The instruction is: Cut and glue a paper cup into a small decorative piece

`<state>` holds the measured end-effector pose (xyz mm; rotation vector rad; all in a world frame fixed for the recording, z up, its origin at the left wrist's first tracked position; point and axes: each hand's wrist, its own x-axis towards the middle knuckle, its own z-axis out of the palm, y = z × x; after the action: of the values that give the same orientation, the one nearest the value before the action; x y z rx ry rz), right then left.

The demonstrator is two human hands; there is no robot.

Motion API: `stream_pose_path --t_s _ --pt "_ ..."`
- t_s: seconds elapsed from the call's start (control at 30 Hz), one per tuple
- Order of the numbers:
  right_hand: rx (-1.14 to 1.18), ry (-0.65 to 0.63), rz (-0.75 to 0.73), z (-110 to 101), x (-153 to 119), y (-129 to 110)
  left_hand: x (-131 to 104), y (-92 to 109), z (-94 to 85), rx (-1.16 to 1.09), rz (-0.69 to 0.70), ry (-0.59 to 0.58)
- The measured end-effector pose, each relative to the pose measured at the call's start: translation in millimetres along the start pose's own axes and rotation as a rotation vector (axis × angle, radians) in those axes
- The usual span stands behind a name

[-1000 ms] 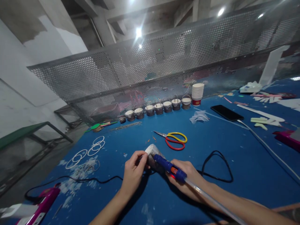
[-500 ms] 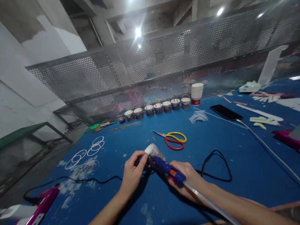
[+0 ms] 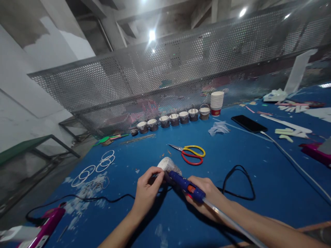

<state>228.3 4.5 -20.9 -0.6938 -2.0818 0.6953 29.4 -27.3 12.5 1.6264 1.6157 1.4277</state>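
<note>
My left hand point(image 3: 148, 186) is closed on a small paper cup point(image 3: 169, 165), thumb and forefinger pinching near its white rim. The cup lies tilted on its side and has a greyish wrapping. My right hand point(image 3: 204, 193) is wrapped round a blue hot glue gun point(image 3: 184, 184) with a long clear glue stick out of its back. Its nozzle end is at the cup's near side; the tip itself is hidden. Beyond the cup lie scissors point(image 3: 190, 154) with one yellow and one red handle.
Several wrapped cups point(image 3: 174, 120) stand in a row before a perforated metal screen point(image 3: 165, 75), beside stacked paper cups point(image 3: 217, 101). A phone point(image 3: 248, 124) on a white cable lies right. White rings point(image 3: 104, 161) lie left, above a magenta power strip point(image 3: 49, 224). Black cord point(image 3: 113, 199) crosses the blue table.
The cup has turned slightly in my left hand, its white opening now facing me a little more. My right hand keeps the glue gun against almost the same spot.
</note>
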Motion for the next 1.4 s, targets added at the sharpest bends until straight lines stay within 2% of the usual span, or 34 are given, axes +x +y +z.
stream_pose_path --t_s 0.33,0.63,0.97,1.1,1.23,1.4 --pt "-0.025 -0.004 -0.002 0.6 0.5 -0.9 -0.3 0.5 1.2 0.030 0.077 -0.025" --pt "-0.008 -0.003 0.060 -4.0 2.3 -1.5 0.6 -4.2 1.5 0.063 0.137 -0.037" --pt "0.005 0.016 0.064 -5.9 3.4 -3.2 0.2 0.0 2.6 0.097 0.161 -0.038" --pt "0.001 -0.030 0.049 -5.6 1.2 -2.2 -0.1 -0.2 2.2 0.104 0.145 -0.036" --pt "-0.004 -0.036 0.052 -6.1 1.0 -2.5 -1.8 4.5 0.6 -0.009 0.078 -0.049" --pt "0.002 -0.018 0.046 -7.3 2.3 -4.8 -2.7 7.7 2.4 -0.024 -0.030 0.015"
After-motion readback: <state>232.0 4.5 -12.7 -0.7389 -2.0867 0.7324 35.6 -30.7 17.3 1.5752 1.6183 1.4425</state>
